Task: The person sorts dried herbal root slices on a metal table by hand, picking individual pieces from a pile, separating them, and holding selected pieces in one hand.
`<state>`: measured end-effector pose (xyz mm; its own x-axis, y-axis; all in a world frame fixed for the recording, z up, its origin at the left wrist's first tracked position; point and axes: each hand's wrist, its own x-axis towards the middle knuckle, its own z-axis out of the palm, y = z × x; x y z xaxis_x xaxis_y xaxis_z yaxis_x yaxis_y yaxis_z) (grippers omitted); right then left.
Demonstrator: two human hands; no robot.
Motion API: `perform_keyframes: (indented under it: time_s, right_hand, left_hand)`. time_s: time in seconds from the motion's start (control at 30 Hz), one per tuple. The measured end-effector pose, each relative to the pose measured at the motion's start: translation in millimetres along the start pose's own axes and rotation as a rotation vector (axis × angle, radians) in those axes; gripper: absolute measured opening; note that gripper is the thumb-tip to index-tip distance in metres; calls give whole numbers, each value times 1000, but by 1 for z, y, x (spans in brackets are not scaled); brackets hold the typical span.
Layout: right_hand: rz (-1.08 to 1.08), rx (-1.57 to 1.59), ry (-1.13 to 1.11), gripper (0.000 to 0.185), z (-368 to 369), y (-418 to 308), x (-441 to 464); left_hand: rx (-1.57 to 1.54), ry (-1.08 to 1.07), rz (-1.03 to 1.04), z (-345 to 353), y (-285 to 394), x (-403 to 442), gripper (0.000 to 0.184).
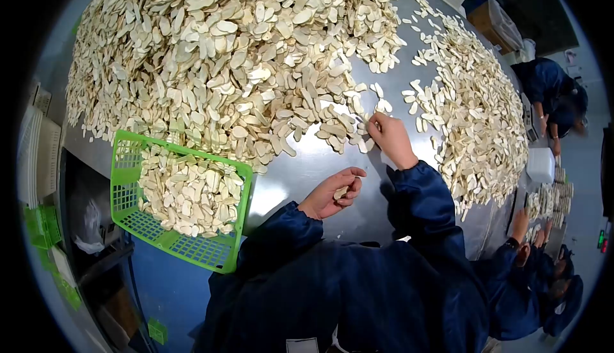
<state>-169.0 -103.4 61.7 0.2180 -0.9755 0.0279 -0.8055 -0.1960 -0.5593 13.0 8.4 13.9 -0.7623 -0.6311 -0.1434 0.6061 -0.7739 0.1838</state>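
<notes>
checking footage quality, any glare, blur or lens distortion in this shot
Head view: bright glare on the metal table between pale slices and left hand; strong fisheye, black corners, co-workers tipped sideways at right; green basket looks fairly sharp.

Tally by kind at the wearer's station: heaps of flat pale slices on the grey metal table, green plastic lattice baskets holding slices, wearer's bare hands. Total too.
Heaps of flat pale slices: 2
Green plastic lattice basket: 1
Bare hands, left hand and right hand: 2
Total: 5
</notes>
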Motion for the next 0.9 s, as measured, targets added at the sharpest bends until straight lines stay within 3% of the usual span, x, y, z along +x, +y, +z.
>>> perform_keyframes:
  time_s: [0.07,0.17,0.23,0.27,0.3,0.33,0.4,0.43,0.47,0.5,0.67,0.7,0.8,0.9]
  right_hand:
    - [-1,18,50,17,-1,6,-4]
    - [63,144,-64,17,-21,-19,-19]
    - [51,255,-372,16,-39,-45,-32]
    - [46,320,-523,16,-43,-55,-35]
    - [-116,215,-470,14,-46,-63,-34]
    - [-83,205,-367,14,-40,-62,-29]
    - [-23,185,-157,13,-20,-45,-9]
    - [-188,14,-53,11,-8,-28,3]
    - [-191,-27,-24,10,2,-21,10]
    - [-195,-65,2,8,11,-22,15]
    - [-198,-93,-3,7,26,-23,20]
    - [-288,-60,62,7,24,-25,24]
    - [8,144,-77,8,-5,-35,12]
    - [19,483,-494,10,-28,-52,-6]
  left_hand:
    - [-13,9,-27,-5,-1,2,28]
    - [-107,57,-50,-1,0,2,47]
    - [-138,83,-85,4,3,0,67]
    - [-149,73,-81,3,2,0,66]
    - [-158,62,-76,1,1,0,65]
    - [-167,51,-72,0,0,1,64]
    - [-96,46,-75,-3,-1,1,43]
    - [-41,6,-88,-11,-3,2,36]
    - [14,-32,-97,-15,-2,2,31]
    - [30,66,-97,-1,1,-2,21]
    - [-77,8,-48,-9,-2,-2,20]
    - [-106,5,-37,-10,-3,-1,20]
    - [-250,0,-26,-16,-6,2,35]
    - [-278,33,-26,-11,-1,-1,53]
